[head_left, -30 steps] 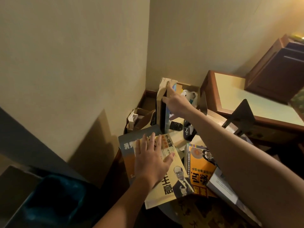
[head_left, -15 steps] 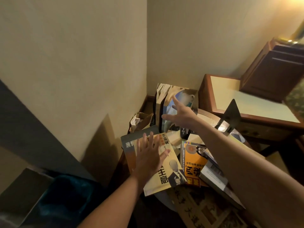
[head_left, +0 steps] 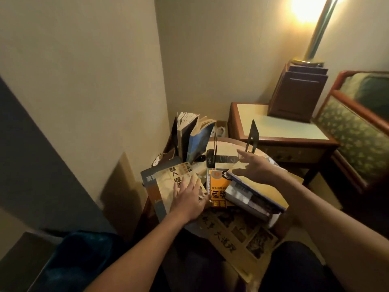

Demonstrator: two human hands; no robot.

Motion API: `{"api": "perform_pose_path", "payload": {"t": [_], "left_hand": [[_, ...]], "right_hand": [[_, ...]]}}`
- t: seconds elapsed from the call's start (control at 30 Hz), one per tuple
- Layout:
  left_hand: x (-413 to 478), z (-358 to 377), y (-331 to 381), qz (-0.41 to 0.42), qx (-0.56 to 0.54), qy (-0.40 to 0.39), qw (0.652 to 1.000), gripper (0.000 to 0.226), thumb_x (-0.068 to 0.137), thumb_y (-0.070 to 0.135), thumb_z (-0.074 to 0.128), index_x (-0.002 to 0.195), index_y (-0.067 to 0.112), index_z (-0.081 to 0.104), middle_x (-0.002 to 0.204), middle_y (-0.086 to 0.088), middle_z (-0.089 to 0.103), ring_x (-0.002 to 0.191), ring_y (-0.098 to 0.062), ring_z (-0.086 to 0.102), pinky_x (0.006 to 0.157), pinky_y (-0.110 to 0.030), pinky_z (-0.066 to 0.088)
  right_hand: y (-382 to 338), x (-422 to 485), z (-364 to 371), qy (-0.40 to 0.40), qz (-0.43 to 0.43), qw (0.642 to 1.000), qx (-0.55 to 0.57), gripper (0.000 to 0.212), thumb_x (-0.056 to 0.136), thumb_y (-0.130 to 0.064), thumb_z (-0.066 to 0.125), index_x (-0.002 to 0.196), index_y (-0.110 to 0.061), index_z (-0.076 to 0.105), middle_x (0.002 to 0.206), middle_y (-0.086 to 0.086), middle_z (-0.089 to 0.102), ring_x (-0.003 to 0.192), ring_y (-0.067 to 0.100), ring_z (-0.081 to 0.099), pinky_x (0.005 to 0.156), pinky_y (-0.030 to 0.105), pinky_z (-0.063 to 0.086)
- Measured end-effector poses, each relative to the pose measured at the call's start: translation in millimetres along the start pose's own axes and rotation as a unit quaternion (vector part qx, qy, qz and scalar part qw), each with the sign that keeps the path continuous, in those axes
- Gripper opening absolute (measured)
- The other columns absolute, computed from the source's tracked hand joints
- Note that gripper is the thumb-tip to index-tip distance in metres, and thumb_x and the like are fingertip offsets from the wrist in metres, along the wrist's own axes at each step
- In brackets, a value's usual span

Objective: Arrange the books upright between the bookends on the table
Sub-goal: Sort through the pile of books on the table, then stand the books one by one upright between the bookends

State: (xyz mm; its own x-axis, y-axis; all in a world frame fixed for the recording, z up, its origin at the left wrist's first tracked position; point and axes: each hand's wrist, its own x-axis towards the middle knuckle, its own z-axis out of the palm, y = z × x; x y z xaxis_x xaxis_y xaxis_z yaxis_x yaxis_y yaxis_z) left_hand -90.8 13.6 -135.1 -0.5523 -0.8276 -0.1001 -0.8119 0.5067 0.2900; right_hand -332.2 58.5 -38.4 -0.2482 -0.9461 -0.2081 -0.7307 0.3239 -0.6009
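Paperbacks (head_left: 190, 137) stand fanned and leaning at the round table's (head_left: 226, 144) far-left edge, beside thin black metal bookends (head_left: 252, 135). Left hand (head_left: 188, 197) presses flat, fingers spread, on a glossy yellow book (head_left: 179, 175); right hand (head_left: 255, 165) hovers open above a thick blue-edged book (head_left: 255, 192).

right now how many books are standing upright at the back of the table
2, as far as I can tell. A dark-covered book stands nearest the wall, pages fanned at the top; a blue-covered book leans against it on its right. More may be hidden behind them.
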Motion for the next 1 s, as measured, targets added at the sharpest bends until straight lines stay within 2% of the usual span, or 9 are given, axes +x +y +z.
{"api": "perform_pose_path", "payload": {"t": [0.1, 0.23, 0.3, 0.4, 0.53, 0.6, 0.67, 0.83, 1.0], "left_hand": [[-7.2, 3.5, 16.0, 0.026, -0.016, -0.008, 1.000, 0.075, 0.101, 0.061, 0.032, 0.161, 0.022, 0.011, 0.169, -0.002, 0.005, 0.155, -0.029, -0.002, 0.124, -0.054, -0.003], [-1.8, -0.6, 47.0, 0.062, -0.059, -0.025, 0.996, 0.074, 0.101, 0.057, 0.040, 0.161, 0.023, 0.013, 0.169, -0.001, 0.011, 0.154, -0.030, 0.011, 0.125, -0.052, 0.009], [6.3, -3.8, 62.8, 0.070, -0.096, -0.024, 0.993, 0.073, 0.101, 0.056, 0.043, 0.161, 0.025, 0.014, 0.168, -0.001, 0.014, 0.154, -0.028, 0.015, 0.123, -0.052, 0.017], [19.6, -6.4, 82.3, 0.038, -0.171, -0.049, 0.983, 0.070, 0.101, 0.055, 0.044, 0.160, 0.030, 0.017, 0.167, -0.004, 0.018, 0.152, -0.031, 0.023, 0.120, -0.048, 0.027], [34.2, -2.1, 98.2, -0.011, -0.262, -0.094, 0.960, 0.068, 0.099, 0.057, 0.048, 0.158, 0.035, 0.022, 0.165, -0.005, 0.026, 0.147, -0.030, 0.032, 0.118, -0.045, 0.032], [37.9, 1.0, 102.3, -0.018, -0.310, -0.100, 0.945, 0.068, 0.098, 0.055, 0.053, 0.157, 0.037, 0.026, 0.161, -0.004, 0.035, 0.142, -0.027, 0.040, 0.110, -0.034, 0.038], [40.1, 1.8, 105.9, -0.028, -0.350, -0.105, 0.930, 0.070, 0.096, 0.051, 0.060, 0.157, 0.036, 0.028, 0.158, -0.003, 0.039, 0.139, -0.025, 0.044, 0.098, -0.028, 0.040], [50.3, 4.9, 112.4, -0.044, -0.404, -0.108, 0.907, 0.083, 0.088, 0.039, 0.075, 0.157, 0.033, 0.029, 0.160, -0.006, 0.034, 0.142, -0.027, 0.038, 0.104, -0.031, 0.041], [58.4, 4.4, 120.1, -0.056, -0.450, -0.034, 0.891, 0.076, 0.085, 0.020, 0.079, 0.152, 0.024, 0.042, 0.155, -0.007, 0.039, 0.139, -0.026, 0.040, 0.102, -0.032, 0.044]], "right_hand": [[36.7, -28.2, 0.7, 0.014, 0.033, 0.999, -0.027, 0.079, 0.089, -0.030, 0.074, 0.155, -0.034, 0.030, 0.147, 0.004, 0.052, 0.130, 0.024, 0.050, 0.104, 0.037, 0.047], [77.7, -50.1, -0.8, 0.013, 0.069, 0.993, -0.095, 0.075, 0.092, -0.042, 0.068, 0.155, -0.032, 0.028, 0.144, 0.006, 0.050, 0.124, 0.024, 0.051, 0.094, 0.032, 0.048], [95.6, -51.0, -3.2, 0.024, 0.057, 0.991, -0.116, 0.073, 0.092, -0.046, 0.065, 0.155, -0.030, 0.031, 0.149, 0.008, 0.047, 0.131, 0.025, 0.047, 0.102, 0.037, 0.047], [115.0, -48.0, -4.0, 0.038, 0.064, 0.981, -0.179, 0.070, 0.093, -0.056, 0.057, 0.154, -0.032, 0.032, 0.162, 0.005, 0.029, 0.149, 0.028, 0.025, 0.120, 0.048, 0.027], [132.7, -38.1, -5.8, 0.020, 0.086, 0.974, -0.210, 0.073, 0.089, -0.073, 0.046, 0.153, -0.044, 0.028, 0.167, 0.004, 0.011, 0.153, 0.035, 0.006, 0.120, 0.058, 0.007], [137.6, -34.4, -6.0, 0.011, 0.095, 0.976, -0.196, 0.077, 0.085, -0.078, 0.045, 0.153, -0.049, 0.025, 0.168, 0.004, 0.004, 0.152, 0.038, 0.001, 0.119, 0.061, 0.004], [139.3, -33.9, -6.8, 0.004, 0.101, 0.980, -0.173, 0.081, 0.081, -0.082, 0.047, 0.152, -0.053, 0.022, 0.168, 0.004, -0.001, 0.152, 0.038, 0.000, 0.120, 0.061, 0.008], [137.9, -38.9, -6.4, 0.003, 0.110, 0.974, -0.200, 0.089, 0.069, -0.092, 0.042, 0.149, -0.062, 0.016, 0.165, 0.001, 0.009, 0.140, 0.034, 0.020, 0.107, 0.050, 0.032], [130.3, -49.1, -3.2, 0.005, 0.101, 0.970, -0.222, 0.091, 0.066, -0.094, 0.045, 0.147, -0.065, 0.016, 0.162, 0.003, 0.014, 0.133, 0.032, 0.025, 0.103, 0.047, 0.030]]}}
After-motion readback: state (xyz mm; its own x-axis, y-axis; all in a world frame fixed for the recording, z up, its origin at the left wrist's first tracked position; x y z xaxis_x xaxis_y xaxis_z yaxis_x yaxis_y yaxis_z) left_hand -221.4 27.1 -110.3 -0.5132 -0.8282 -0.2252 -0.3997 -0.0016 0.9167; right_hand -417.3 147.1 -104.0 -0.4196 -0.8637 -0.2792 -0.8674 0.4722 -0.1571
